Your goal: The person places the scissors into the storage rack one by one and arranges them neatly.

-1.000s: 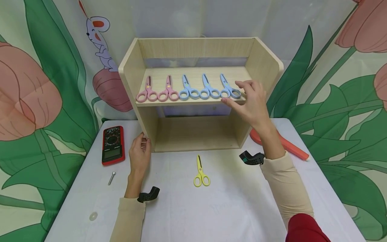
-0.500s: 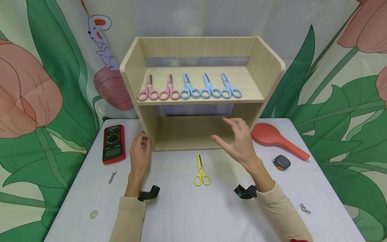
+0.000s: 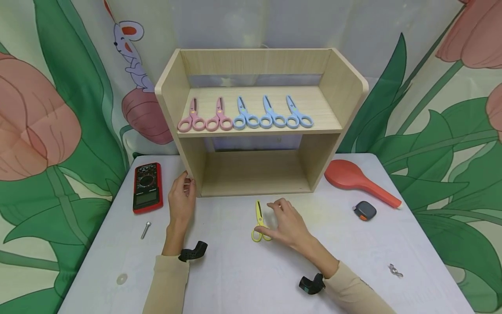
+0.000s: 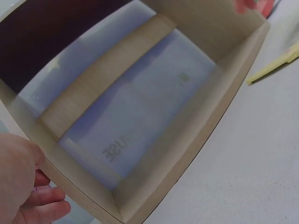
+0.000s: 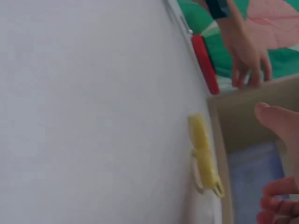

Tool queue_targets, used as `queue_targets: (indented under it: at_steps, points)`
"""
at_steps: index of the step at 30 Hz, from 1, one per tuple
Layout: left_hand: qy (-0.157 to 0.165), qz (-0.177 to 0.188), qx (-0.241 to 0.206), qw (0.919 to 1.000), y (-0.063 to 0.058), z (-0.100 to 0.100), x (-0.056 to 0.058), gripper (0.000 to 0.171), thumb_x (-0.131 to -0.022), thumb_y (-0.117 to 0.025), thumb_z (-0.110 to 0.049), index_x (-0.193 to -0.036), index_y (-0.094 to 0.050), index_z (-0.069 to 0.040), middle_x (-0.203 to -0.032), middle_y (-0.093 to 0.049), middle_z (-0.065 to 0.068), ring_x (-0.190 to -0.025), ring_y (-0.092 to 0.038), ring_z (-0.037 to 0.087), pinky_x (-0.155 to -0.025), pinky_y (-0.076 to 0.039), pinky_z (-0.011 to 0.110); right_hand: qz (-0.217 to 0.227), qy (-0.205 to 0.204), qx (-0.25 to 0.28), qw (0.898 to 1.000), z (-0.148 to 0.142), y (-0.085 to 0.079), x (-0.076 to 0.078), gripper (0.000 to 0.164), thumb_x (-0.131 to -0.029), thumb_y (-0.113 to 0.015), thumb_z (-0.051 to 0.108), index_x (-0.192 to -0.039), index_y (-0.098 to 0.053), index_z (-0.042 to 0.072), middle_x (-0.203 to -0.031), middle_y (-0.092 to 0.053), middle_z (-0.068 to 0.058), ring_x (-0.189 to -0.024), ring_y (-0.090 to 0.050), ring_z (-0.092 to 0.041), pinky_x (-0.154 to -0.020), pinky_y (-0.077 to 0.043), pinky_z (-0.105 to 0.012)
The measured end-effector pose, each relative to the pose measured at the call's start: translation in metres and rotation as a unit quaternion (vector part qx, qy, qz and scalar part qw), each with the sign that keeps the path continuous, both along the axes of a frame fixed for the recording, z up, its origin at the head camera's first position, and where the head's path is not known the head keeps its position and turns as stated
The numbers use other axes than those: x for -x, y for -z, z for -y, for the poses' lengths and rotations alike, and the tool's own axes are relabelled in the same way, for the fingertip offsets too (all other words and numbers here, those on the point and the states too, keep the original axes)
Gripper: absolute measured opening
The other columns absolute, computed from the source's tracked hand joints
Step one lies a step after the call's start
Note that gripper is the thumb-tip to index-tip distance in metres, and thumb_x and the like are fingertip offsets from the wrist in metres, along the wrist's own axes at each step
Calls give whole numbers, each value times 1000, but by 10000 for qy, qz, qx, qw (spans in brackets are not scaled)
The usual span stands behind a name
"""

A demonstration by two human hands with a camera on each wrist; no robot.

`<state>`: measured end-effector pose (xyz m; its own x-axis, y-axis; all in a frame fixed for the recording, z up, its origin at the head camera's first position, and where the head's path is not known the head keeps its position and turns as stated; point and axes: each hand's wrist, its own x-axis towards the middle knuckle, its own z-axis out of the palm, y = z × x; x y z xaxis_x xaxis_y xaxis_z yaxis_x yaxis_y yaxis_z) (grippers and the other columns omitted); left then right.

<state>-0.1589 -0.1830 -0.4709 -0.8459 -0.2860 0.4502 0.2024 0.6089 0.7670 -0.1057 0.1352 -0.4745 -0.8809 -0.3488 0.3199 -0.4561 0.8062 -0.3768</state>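
My right hand (image 3: pixel 289 224) is over the yellow scissors (image 3: pixel 259 211) lying on the white table, fingers spread and thumb across the handle loops in the head view. Nothing is gripped in it. Its thumb and several fingers appear at the edge of the right wrist view, with the blurred scissors further in. My left hand (image 3: pixel 182 200) touches the outer left side of the wooden shelf (image 3: pixel 256 134) near its base, fingers loosely bent; some fingertips are hidden behind the panel. On the upper board stand two pink scissors (image 3: pixel 218 117) and three blue scissors (image 3: pixel 269 117) in a row.
Left of the shelf lie a red-and-black multimeter (image 3: pixel 147 187), a metal bolt (image 3: pixel 146 230) and a small translucent disc (image 3: pixel 122 278). To the right are a red rice paddle-like spoon (image 3: pixel 353 176), a tape measure (image 3: pixel 365 210) and a small metal piece (image 3: pixel 395 270).
My right hand has left the rightmost blue scissors on the upper board and come down and toward me, over the yellow scissors. The left hand has stayed at the shelf's side.
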Motion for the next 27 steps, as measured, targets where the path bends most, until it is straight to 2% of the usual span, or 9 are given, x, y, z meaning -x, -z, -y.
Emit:
queue_targets:
  at_steps: [3,5,10,14,17,21,25,27]
  points:
    - [13,6,-14,10000,1,1,0,39,-102,-58,-16,-138,-55,-3,-116,-63,21,-98,-68,31,-85,-61,46,421,120,-368,9984,8,8,-7,81,-69,-79,67,-119,-69,3,-105,-59,-6,-87,-56,-19,-72,-52,-31]
    - [10,2,-27,10000,1,1,0,39,-102,-58,-16,-138,-55,-2,-116,-63,21,-98,-68,32,-85,-61,46,504,141,-539,9972,12,13,-10,79,-67,-79,69,-113,-71,5,-100,-59,-5,-82,-54,-16,-69,-51,-30]
    - [-12,-14,9,10000,3,2,-1,39,-102,-58,-17,-138,-55,-3,-115,-63,21,-97,-69,32,-84,-62,46,277,108,-983,9947,19,23,-16,69,-64,-81,68,-94,-70,7,-89,-55,-1,-72,-45,-11,-57,-44,-25]
    - [-12,-1,-6,10000,3,1,-1,39,-101,-59,-17,-137,-56,-3,-114,-63,21,-97,-69,31,-84,-62,44,39,172,-1157,9931,22,26,-19,59,-70,-81,61,-87,-67,6,-83,-53,-2,-66,-42,-12,-50,-38,-23]
    - [-28,-28,-19,10000,2,1,-1,37,-101,-59,-16,-136,-57,-2,-113,-64,21,-96,-69,31,-83,-62,45,-38,237,-1149,9931,24,26,-18,50,-73,-80,55,-82,-65,7,-79,-51,-1,-62,-41,-11,-45,-36,-23]
    - [-19,-68,-50,10000,1,0,0,36,-101,-59,-14,-134,-57,0,-112,-64,22,-95,-69,32,-82,-62,46,305,318,-901,9950,24,22,-16,42,-70,-78,47,-80,-63,9,-79,-49,1,-57,-41,-9,-44,-35,-22]
    - [13,-88,-92,9999,0,0,0,36,-101,-59,-13,-134,-58,0,-112,-64,22,-95,-69,33,-81,-62,47,694,241,-487,9961,23,8,-15,44,-68,-77,42,-92,-67,7,-87,-53,1,-56,-44,-9,-48,-38,-22]
    - [15,-93,-101,9999,0,0,0,36,-101,-59,-13,-134,-58,0,-112,-64,22,-95,-69,33,-82,-62,47,727,121,-294,9968,21,-3,-15,48,-68,-77,41,-99,-68,7,-93,-56,1,-59,-46,-9,-51,-39,-20]
